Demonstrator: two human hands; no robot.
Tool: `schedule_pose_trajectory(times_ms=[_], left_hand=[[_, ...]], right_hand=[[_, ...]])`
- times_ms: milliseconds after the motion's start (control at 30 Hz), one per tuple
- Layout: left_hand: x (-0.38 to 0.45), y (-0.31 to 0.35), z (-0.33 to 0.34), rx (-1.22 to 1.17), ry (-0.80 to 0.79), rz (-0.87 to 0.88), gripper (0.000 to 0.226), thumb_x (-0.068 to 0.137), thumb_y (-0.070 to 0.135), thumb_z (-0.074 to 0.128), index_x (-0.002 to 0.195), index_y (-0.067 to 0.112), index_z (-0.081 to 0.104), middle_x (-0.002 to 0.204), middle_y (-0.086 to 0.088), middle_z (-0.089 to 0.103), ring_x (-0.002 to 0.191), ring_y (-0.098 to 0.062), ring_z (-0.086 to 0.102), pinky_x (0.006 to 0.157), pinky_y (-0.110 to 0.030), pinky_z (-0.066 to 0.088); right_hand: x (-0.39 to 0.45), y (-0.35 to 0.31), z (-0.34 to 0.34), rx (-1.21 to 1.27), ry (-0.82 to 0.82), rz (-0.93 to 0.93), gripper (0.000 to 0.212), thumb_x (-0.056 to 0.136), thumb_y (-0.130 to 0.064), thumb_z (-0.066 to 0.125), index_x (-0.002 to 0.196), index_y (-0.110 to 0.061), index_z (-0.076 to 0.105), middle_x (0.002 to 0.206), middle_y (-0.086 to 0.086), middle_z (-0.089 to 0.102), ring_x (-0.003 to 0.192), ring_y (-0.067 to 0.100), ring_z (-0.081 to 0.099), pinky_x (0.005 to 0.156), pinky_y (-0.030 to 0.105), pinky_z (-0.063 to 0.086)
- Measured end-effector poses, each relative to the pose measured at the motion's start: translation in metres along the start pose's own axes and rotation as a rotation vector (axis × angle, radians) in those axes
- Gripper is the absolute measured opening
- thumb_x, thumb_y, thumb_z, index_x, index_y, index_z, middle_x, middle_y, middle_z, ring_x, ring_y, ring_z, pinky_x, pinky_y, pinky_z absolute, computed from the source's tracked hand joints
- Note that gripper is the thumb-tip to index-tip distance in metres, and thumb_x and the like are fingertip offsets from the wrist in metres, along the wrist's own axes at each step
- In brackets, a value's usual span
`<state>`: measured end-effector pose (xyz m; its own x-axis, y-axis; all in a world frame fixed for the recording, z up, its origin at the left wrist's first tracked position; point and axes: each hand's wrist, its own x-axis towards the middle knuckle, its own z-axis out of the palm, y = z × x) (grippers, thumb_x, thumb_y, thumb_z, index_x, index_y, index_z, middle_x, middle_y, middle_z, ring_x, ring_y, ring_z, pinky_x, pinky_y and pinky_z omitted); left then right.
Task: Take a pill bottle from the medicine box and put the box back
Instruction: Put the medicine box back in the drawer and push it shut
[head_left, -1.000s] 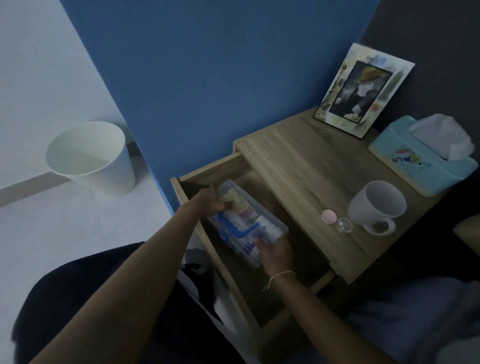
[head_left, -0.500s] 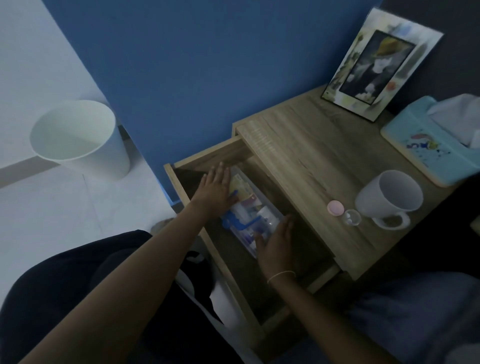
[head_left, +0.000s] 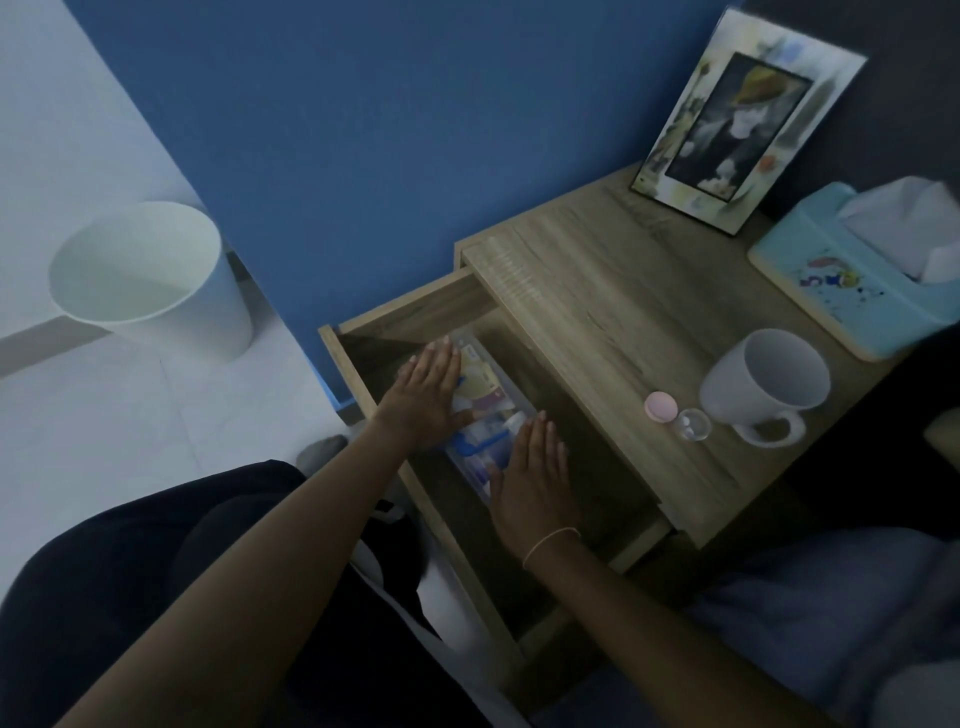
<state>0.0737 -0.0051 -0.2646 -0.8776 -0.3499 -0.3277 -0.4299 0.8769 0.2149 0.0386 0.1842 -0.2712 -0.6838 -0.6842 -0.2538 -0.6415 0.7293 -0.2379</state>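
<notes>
The clear plastic medicine box (head_left: 485, 402), filled with several packets and small bottles, lies in the open wooden drawer (head_left: 415, 306) of the bedside table. My left hand (head_left: 428, 397) rests flat on the box's far left end, fingers spread. My right hand (head_left: 535, 478) lies flat against the box's near end, fingers straight. Neither hand grips anything. On the tabletop stand a small clear pill bottle (head_left: 693, 424) and its pink cap (head_left: 660, 405) beside it.
On the tabletop (head_left: 597, 291) stand a white mug (head_left: 769, 382), a light blue tissue box (head_left: 852, 265) and a picture frame (head_left: 743, 119). A white waste bin (head_left: 150, 275) stands on the floor at the left. A blue wall is behind the drawer.
Both hands have let go of the box and flattened out on it. The box has settled down into the drawer.
</notes>
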Motion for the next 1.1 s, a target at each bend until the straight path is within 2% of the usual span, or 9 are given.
schedule_pose_trajectory(times_ms=[133, 267, 433, 567, 700, 900, 1100], left_hand=[[-0.002, 0.000, -0.002, 0.039, -0.011, 0.000, 0.094, 0.087, 0.070, 0.026, 0.149, 0.010, -0.012, 0.159, -0.012, -0.016, 0.147, -0.025, -0.015, 0.114, -0.038, -0.010], [-0.008, 0.005, -0.009, 0.024, -0.010, -0.016, 0.089, 0.090, 0.065, 0.028, 0.149, 0.010, -0.011, 0.160, -0.011, -0.015, 0.147, -0.024, -0.014, 0.117, -0.038, -0.008], [-0.019, 0.008, -0.028, 0.054, 0.282, -0.094, 0.072, 0.098, 0.051, 0.019, 0.148, 0.009, -0.010, 0.159, -0.011, -0.014, 0.142, -0.020, -0.020, 0.115, -0.035, -0.011], [-0.033, 0.001, -0.038, 0.029, 0.336, -0.239, 0.070, 0.099, 0.046, 0.020, 0.149, 0.004, -0.004, 0.160, -0.016, -0.009, 0.147, -0.027, -0.011, 0.119, -0.038, -0.005], [-0.046, -0.009, -0.036, -0.043, 0.306, -0.408, 0.071, 0.100, 0.044, 0.024, 0.149, -0.001, -0.004, 0.159, -0.019, -0.010, 0.148, -0.031, -0.010, 0.121, -0.040, -0.001], [-0.052, -0.008, -0.035, -0.243, 0.244, -0.509, 0.076, 0.099, 0.044, 0.026, 0.147, -0.001, -0.011, 0.157, -0.021, -0.017, 0.147, -0.031, -0.013, 0.121, -0.041, -0.001], [-0.051, -0.007, -0.034, -0.357, 0.207, -0.561, 0.075, 0.100, 0.043, 0.026, 0.147, -0.003, -0.010, 0.157, -0.021, -0.019, 0.147, -0.032, -0.013, 0.121, -0.040, -0.001]], right_hand=[[-0.001, 0.000, 0.004, -0.029, -0.002, 0.002, 0.070, 0.100, -0.046, 0.017, 0.150, -0.003, -0.007, 0.161, 0.017, -0.007, 0.149, 0.027, -0.007, 0.122, 0.044, 0.001], [-0.002, 0.001, -0.001, 0.027, -0.001, -0.013, 0.069, 0.099, -0.048, 0.017, 0.151, -0.006, -0.001, 0.162, 0.016, -0.001, 0.150, 0.025, -0.003, 0.122, 0.042, 0.001], [0.020, 0.001, -0.042, 0.000, 0.203, -0.223, 0.065, 0.096, -0.043, 0.005, 0.149, -0.008, 0.019, 0.159, 0.014, 0.019, 0.148, 0.024, 0.014, 0.117, 0.039, 0.005], [0.066, 0.008, -0.079, -0.011, 0.307, -0.237, 0.057, 0.099, -0.034, 0.015, 0.148, -0.005, 0.021, 0.157, 0.014, 0.023, 0.147, 0.023, 0.014, 0.117, 0.037, 0.006], [0.101, 0.026, -0.097, -0.021, 0.239, -0.160, 0.055, 0.100, -0.019, 0.029, 0.151, -0.003, 0.014, 0.161, 0.016, 0.013, 0.150, 0.028, 0.006, 0.120, 0.040, 0.005], [0.118, 0.038, -0.094, -0.061, 0.067, -0.148, 0.056, 0.103, -0.027, 0.022, 0.151, -0.002, 0.007, 0.162, 0.015, 0.002, 0.150, 0.029, -0.001, 0.122, 0.044, 0.003], [0.121, 0.042, -0.088, -0.053, 0.079, -0.167, 0.056, 0.103, -0.028, 0.022, 0.151, -0.001, 0.009, 0.161, 0.017, 0.006, 0.150, 0.029, 0.003, 0.122, 0.043, 0.003]])
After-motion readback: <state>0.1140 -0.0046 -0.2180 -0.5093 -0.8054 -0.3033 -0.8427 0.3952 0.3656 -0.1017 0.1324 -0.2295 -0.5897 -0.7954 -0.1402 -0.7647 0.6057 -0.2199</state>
